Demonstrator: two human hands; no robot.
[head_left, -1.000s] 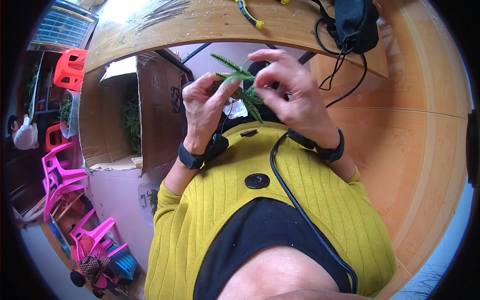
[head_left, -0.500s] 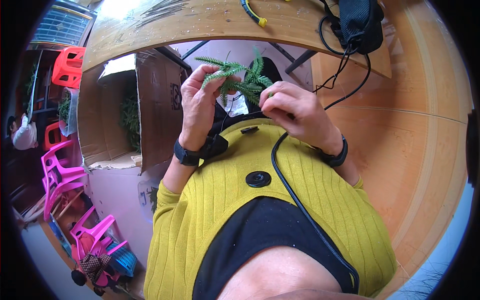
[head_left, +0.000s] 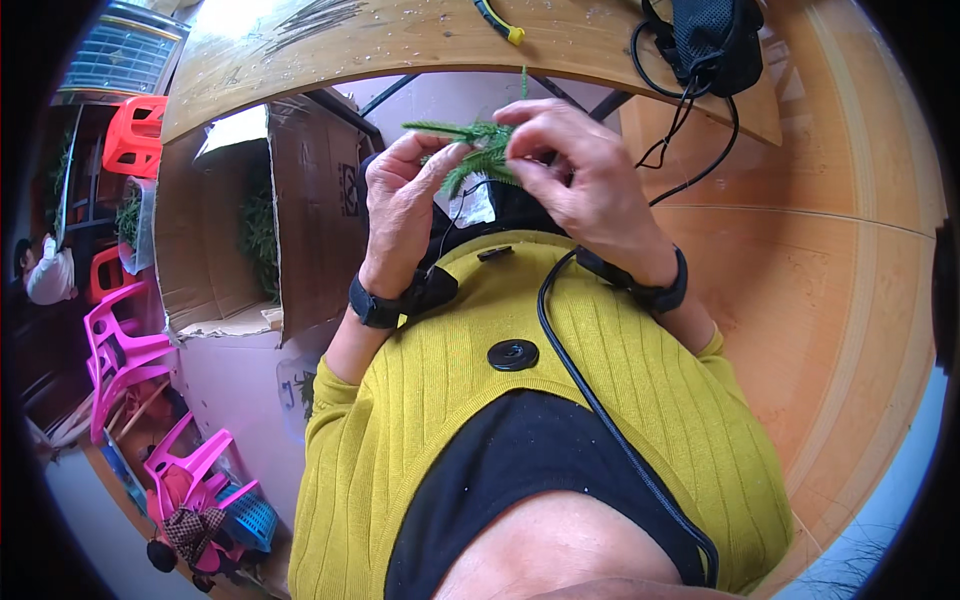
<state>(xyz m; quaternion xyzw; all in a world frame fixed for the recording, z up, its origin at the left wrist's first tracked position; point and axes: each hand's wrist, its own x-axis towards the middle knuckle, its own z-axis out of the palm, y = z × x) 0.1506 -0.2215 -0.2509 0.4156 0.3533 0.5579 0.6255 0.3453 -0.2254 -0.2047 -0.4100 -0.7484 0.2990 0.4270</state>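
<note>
A small green fern-like sprig (head_left: 485, 158) with several needle-leaved fronds is held up before my chest, just beyond the sweater's hem. My left hand (head_left: 400, 200) is closed, thumb and forefinger pinching the sprig's left side. At its right side, my right hand (head_left: 590, 180) is closed too, with thumb and fingers curled against the fronds. The exact spot they grip is partly hidden behind the fingers. One thin frond points up beyond my right fingertips.
A wooden table (head_left: 400, 40) bearing thin stems, a yellow-and-black tool (head_left: 508, 30) and a black pouch (head_left: 712, 45) stands ahead. At left is an open cardboard box (head_left: 310, 220) with greenery inside. Pink chairs (head_left: 120, 350) and a person (head_left: 50, 272) are farther left. A black cable crosses my chest.
My right hand has moved up and left onto the sprig's fronds, from a pinch lower down at its right. The fronds have been turned and bunched together. My left hand keeps its hold.
</note>
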